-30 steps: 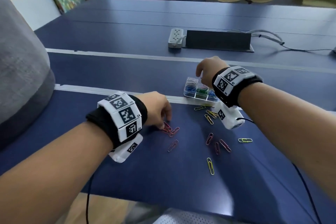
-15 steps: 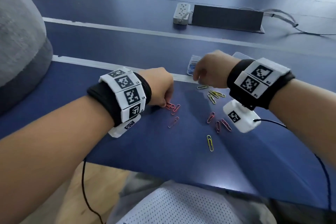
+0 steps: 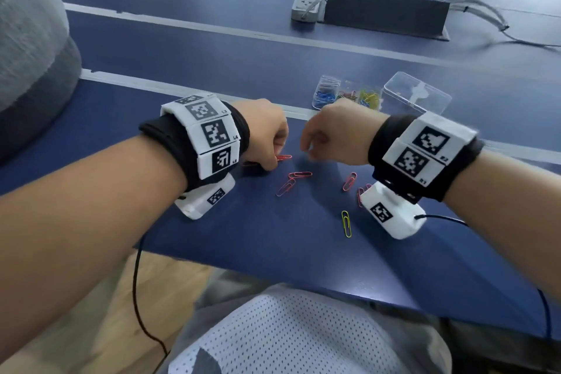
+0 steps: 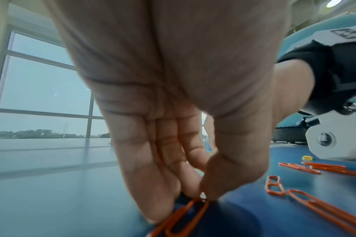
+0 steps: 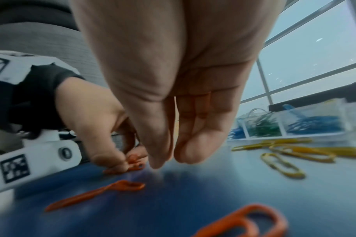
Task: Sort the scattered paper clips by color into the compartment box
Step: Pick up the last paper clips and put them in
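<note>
My left hand [image 3: 274, 158] [image 4: 193, 198] pinches a couple of red paper clips [image 4: 183, 219] [image 5: 133, 162] against the blue table [image 3: 273, 252]. More red clips [image 3: 300, 174] [image 5: 120, 189] lie loose just right of it, and one yellow clip [image 3: 346, 223] lies nearer me. My right hand [image 3: 306, 152] [image 5: 170, 162] hovers just above the table beside the left hand, fingers pointing down, nothing between thumb and fingers. Behind it stands the clear compartment box [image 3: 315, 100] [image 5: 345, 118] with blue, red and yellow clips in separate cells. Several yellow clips [image 5: 282, 165] lie in front of the box.
The box's clear lid [image 3: 416, 94] lies to its right. A power strip [image 3: 306, 1] and a black cable hatch [image 3: 385, 14] sit further back. A grey cushion [image 3: 27, 55] rises at the left. The table's near edge runs just below my wrists.
My right hand has come away from the compartment box, down and left to the red clips beside my left hand. The left hand has stayed on its red clips. My view has tilted down.
</note>
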A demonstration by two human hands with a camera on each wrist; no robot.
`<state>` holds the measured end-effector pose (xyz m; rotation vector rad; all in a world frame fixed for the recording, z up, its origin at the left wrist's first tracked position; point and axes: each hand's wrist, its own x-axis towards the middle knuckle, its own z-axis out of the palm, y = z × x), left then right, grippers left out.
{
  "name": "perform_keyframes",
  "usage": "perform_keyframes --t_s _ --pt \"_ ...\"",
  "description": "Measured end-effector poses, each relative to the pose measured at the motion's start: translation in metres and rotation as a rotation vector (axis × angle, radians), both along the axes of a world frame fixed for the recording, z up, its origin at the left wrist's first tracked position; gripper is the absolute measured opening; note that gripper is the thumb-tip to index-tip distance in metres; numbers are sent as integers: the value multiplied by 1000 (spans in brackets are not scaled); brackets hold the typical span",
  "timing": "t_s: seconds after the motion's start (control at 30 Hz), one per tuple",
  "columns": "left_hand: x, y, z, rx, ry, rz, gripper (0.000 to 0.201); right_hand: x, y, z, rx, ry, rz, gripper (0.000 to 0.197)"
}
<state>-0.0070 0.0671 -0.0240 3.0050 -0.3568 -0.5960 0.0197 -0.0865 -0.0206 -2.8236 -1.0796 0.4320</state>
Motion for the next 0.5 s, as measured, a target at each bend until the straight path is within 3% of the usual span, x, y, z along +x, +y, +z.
perform_keyframes --t_s 0.1,0.3,0.5 --pt "-2 3 1 -79 -13 26 13 -11 8 -1 -11 27 76 21" --pt "-7 9 2 -192 -57 67 15 -14 5 5 -16 21 67 22" --pt "-10 9 0 -177 -60 80 20 22 -22 7 -164 -151 -262 22"
